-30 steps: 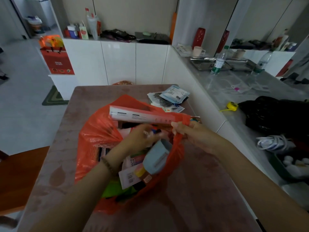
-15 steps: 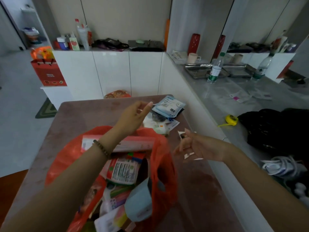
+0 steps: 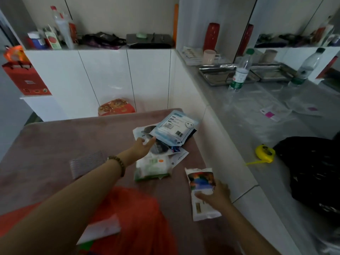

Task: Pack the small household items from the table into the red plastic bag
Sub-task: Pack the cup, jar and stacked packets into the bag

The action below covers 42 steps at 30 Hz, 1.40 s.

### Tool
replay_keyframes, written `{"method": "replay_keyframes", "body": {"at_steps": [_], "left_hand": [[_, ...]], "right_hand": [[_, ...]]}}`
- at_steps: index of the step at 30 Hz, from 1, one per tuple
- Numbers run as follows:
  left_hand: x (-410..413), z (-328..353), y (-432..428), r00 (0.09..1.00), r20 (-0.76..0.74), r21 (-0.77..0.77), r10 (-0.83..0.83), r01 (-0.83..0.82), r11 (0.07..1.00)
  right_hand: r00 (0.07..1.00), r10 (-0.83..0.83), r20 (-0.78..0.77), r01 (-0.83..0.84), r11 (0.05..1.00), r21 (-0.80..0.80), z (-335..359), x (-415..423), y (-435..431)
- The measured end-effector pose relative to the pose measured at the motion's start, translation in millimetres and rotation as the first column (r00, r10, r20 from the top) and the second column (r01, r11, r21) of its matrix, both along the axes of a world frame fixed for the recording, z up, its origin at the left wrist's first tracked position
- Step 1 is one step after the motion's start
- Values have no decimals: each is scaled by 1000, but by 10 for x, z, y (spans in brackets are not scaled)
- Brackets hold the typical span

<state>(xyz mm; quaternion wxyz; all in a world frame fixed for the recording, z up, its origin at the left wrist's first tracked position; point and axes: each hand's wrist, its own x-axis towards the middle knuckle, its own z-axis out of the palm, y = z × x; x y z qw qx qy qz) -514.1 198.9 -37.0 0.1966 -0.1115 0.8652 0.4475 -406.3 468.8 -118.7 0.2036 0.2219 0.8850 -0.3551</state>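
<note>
left hand (image 3: pixel 142 145): fingers spread, flat, reaching onto the packet pile (image 3: pixel 160 144) to gather it; blue-white pouch (image 3: pixel 174 130) just beyond its fingertips | right hand (image 3: pixel 214 195): curled round the white sachet (image 3: pixel 201 192) on the table (image 3: pixel 55 144), probably lifting it | red plastic bag (image 3: pixel 136 218): behind both hands, nearest the wearer, part-filled

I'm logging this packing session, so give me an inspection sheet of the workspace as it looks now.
Surface: brownish table, mostly bare.
Job's things: red plastic bag at near edge; pile of packets; green-white pack; colourful packet.
Clutter: mesh-like item, identity unclear.
Hands: left hand open, reaching the pile; right hand on the colourful packet, grip unclear.
Cables: nothing seen.
Surroundings: counter with yellow tape measure, black bag, water bottle.
</note>
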Motion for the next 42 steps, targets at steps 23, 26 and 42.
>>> {"method": "replay_keyframes", "body": {"at_steps": [23, 26, 42], "left_hand": [[-160, -762, -1168, 988, 52, -178, 147, -136, 975], [-169, -802, -1160, 988, 38, -158, 150, -142, 977], [-263, -857, -2304, 960, 277, -557, -39, 193, 808]], "right_hand": [[952, -290, -100, 231, 893, -387, -182, -234, -256], [956, -234, -180, 140, 896, -421, -70, -253, -369], [885, -4, 465, 434, 365, -824, 110, -1228, -2709]]}}
